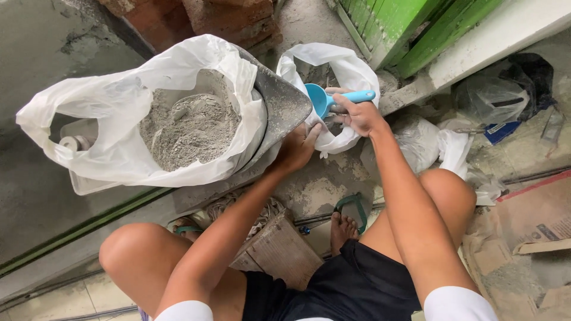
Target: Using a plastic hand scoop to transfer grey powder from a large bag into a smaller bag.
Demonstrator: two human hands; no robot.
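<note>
Right hand (358, 116) is clenched on the handle of a blue scoop (324, 100), bowl tipped into the mouth of the small white bag (342, 71). Left hand (295, 147) grips the near edge of that bag's mouth, pinching the plastic to hold it open. What's in the scoop bowl can't be seen from here.

Small bag sits on the concrete floor (321, 187), just beside a metal pan (284, 106). Pan leans tilted against the big white bag (125, 113), which is open and heaped with grey powder (190, 128). Big bag rests in a pale tray (89, 181) at the edge of the floor slab.

Risks, as I read it:
- Small bag is thin and only held on one side. If the left grip slips, the mouth folds and powder lands on the floor.
- Scoop rim is close to the plastic; a drag could tear it.
- Pan is propped, not seated. A nudge from the left forearm likely tips it or slumps the big bag.
- Fine powder, open bags, face directly above: dust kick-up if anything drops fast.
- Bare foot in a green sandal (351, 208) sits right under the work zone.
</note>
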